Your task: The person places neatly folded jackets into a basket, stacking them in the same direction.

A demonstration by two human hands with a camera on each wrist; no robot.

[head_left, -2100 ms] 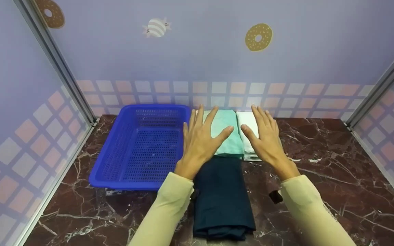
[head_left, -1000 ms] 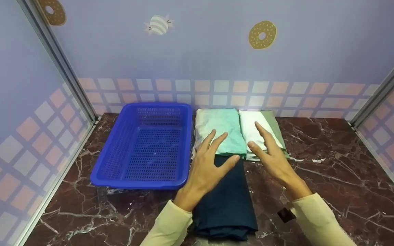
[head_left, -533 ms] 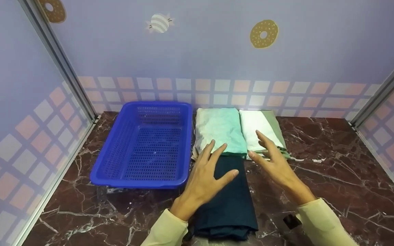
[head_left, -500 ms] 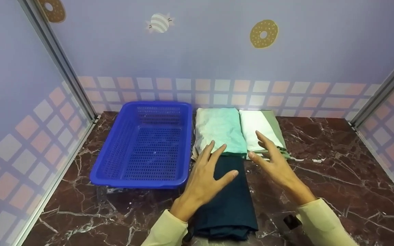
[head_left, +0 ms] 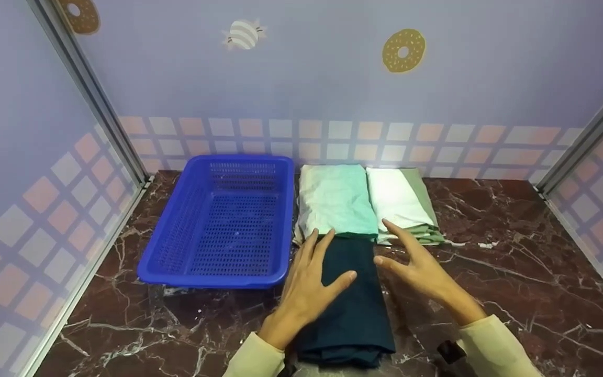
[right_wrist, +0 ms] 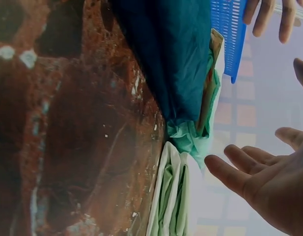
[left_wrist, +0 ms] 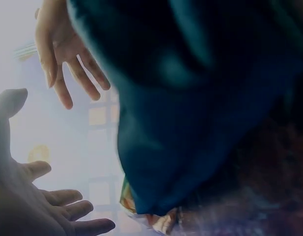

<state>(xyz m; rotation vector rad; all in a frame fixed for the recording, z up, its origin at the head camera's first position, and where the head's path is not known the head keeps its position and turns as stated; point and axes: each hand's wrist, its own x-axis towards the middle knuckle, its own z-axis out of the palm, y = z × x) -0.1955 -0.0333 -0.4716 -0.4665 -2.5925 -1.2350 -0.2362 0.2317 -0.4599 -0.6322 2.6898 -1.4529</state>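
A folded dark navy cloth point(head_left: 354, 309) lies lengthwise in front of me, its layered end nearest. My left hand point(head_left: 304, 285) hovers over its left side with fingers spread, holding nothing. To the cloth's right, my right hand point(head_left: 419, 272) is held above the tabletop, fingers extended and thumb apart. Behind the navy cloth lies a folded mint-green and white cloth point(head_left: 338, 201). Beside that sits a folded white and sage-green cloth point(head_left: 398, 201). In the right wrist view the navy cloth point(right_wrist: 166, 54) rises as a thick fold, with the right hand point(right_wrist: 269, 177) apart from it.
A blue perforated plastic basket point(head_left: 142, 272) stands left of the cloths, with nothing in it. The dark red marbled tabletop point(head_left: 516, 272) runs right and forward. Patterned panels point(head_left: 322, 78) close off the back and both sides.
Both hands have drawn back toward me, from over the mint and white cloths to beside and above the navy cloth. The cloths and basket stay in place.
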